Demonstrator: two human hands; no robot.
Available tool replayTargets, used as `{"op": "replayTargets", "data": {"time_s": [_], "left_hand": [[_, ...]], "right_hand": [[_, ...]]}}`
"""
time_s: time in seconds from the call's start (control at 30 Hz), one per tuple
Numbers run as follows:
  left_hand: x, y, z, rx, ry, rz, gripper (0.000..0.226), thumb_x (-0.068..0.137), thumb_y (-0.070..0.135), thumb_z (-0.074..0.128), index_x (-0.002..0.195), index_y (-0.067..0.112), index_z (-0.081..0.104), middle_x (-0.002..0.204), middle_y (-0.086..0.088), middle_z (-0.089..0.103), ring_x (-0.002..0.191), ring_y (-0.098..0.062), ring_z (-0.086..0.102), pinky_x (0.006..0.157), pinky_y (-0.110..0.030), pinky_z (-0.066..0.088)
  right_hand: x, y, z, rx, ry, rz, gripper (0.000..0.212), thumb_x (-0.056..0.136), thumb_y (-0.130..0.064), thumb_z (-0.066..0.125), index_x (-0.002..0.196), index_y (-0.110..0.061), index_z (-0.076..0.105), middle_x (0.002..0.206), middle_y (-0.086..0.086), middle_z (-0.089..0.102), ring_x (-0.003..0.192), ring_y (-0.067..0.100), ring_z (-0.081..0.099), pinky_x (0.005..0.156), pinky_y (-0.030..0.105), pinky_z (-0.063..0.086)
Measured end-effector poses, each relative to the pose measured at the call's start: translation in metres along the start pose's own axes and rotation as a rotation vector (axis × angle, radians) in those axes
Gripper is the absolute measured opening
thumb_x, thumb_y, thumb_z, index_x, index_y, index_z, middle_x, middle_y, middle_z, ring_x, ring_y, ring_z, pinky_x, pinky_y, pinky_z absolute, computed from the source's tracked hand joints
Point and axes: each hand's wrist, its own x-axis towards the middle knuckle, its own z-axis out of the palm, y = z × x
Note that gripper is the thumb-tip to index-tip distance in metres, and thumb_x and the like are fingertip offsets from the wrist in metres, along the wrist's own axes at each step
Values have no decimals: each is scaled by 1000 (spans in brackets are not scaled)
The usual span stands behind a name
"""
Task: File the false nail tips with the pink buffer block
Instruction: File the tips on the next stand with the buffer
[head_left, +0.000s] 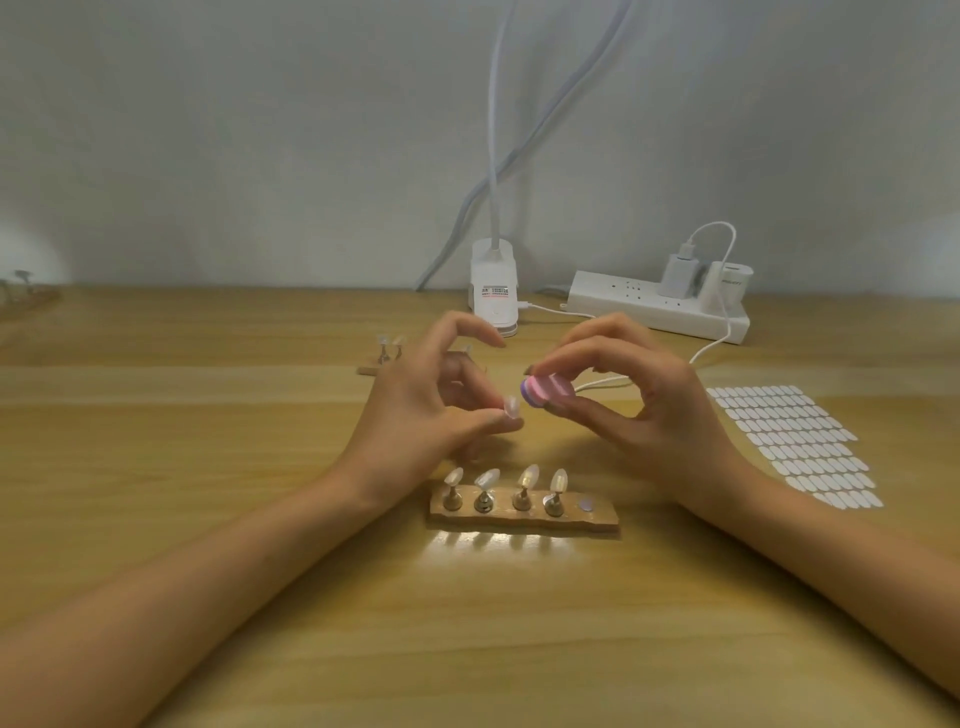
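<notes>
My left hand (431, 400) pinches a clear false nail tip (511, 407) between thumb and forefinger, above the table. My right hand (634, 400) grips the pink buffer block (545, 391), striped pink and purple, by its far end. The block's near end sits just right of the held tip, almost touching it. In front of both hands a wooden holder (524, 512) carries several more nail tips (529, 475) upright on small metal stands, with one bare spot at its right end.
A second wooden holder with nail tips (387, 351) stands behind my left hand. A sheet of white adhesive tabs (795, 441) lies to the right. At the back are a white lamp clamp (493, 291), a power strip (660, 306) and a white cable (711, 348).
</notes>
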Motion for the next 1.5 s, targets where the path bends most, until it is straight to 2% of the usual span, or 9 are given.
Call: {"op": "replayTargets", "data": {"time_s": [0.13, 0.27, 0.6, 0.77, 1.0, 1.1, 1.23, 1.37, 1.5], "left_hand": [[-1, -1, 3, 55, -15, 70, 51, 72, 9, 89, 112, 22, 59, 76, 2, 76, 75, -8, 74, 61, -8, 47], [0, -3, 2, 104, -4, 110, 51, 72, 11, 89, 111, 25, 59, 73, 4, 76, 73, -3, 72, 64, -3, 42], [-2, -2, 3, 92, 23, 137, 47, 74, 11, 87, 108, 21, 56, 74, 5, 76, 72, -5, 73, 62, -5, 43], [-2, -1, 4, 134, 52, 155, 47, 73, 10, 88, 106, 21, 56, 74, 5, 76, 72, -2, 72, 63, -3, 42], [-3, 0, 5, 149, 57, 153, 44, 76, 16, 87, 105, 21, 55, 74, 6, 75, 74, -4, 72, 58, -10, 44], [-3, 0, 5, 153, 60, 159, 44, 76, 25, 88, 105, 20, 55, 74, 6, 75, 71, -2, 71, 57, -11, 44], [-1, -1, 4, 156, 68, 133, 44, 76, 14, 87, 105, 20, 55, 74, 6, 75, 74, -3, 72, 59, -9, 43], [-3, 0, 5, 159, 59, 157, 43, 77, 23, 87, 105, 19, 54, 74, 5, 75, 70, -3, 70, 57, -13, 45], [-4, 0, 5, 191, 64, 171, 43, 77, 17, 86, 105, 21, 53, 73, 8, 75, 71, -2, 70, 58, -13, 46]], "right_hand": [[1, 0, 5, -7, -36, -53, 18, 87, -18, 71, 101, -9, 76, 98, 4, 68, 91, 14, 64, 82, 24, 52], [2, 0, 5, 25, -3, -6, 18, 87, -21, 71, 100, -10, 76, 95, 6, 69, 90, 16, 65, 81, 29, 54], [0, -3, 7, -26, -9, -85, 20, 85, -22, 72, 102, -13, 75, 96, 4, 68, 91, 14, 64, 79, 27, 54], [2, 0, 4, -1, 25, -11, 20, 85, -24, 70, 100, -11, 77, 92, 4, 70, 89, 19, 65, 78, 41, 54], [1, -2, 4, 3, 37, -17, 18, 85, -20, 73, 100, -12, 77, 91, 2, 69, 88, 18, 65, 78, 38, 54], [-1, -5, 8, -43, -19, -121, 21, 85, -21, 73, 102, -9, 77, 93, 5, 65, 87, 14, 63, 80, 24, 53], [2, -3, 5, -28, 51, -18, 18, 85, -20, 73, 100, -10, 77, 91, 7, 67, 86, 15, 64, 79, 34, 53], [0, -6, 8, -49, -19, -143, 20, 85, -18, 74, 101, -8, 77, 93, 5, 65, 86, 11, 63, 80, 23, 52], [2, -3, 4, -58, 49, -23, 18, 86, -20, 72, 101, -11, 76, 92, 7, 65, 87, 14, 62, 80, 34, 52]]}}
